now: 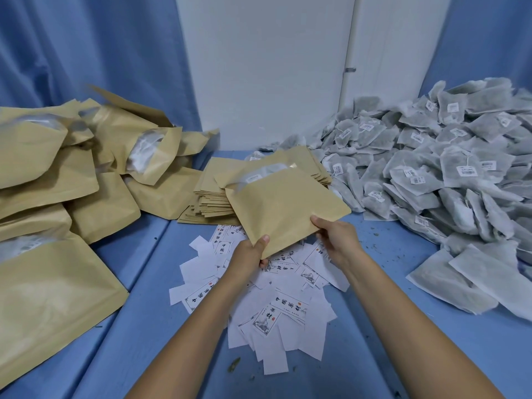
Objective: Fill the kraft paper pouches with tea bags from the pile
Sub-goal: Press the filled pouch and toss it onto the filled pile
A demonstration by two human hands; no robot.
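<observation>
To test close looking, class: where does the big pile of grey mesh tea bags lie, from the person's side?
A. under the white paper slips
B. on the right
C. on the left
B: the pile of grey mesh tea bags fills the right side of the blue table.

Pouch (283, 207) contents: mostly hidden.
My left fingers (263, 263): under it.
Tea pile (449, 174): cut off right.
Label (288, 305) print: unreadable.
</observation>
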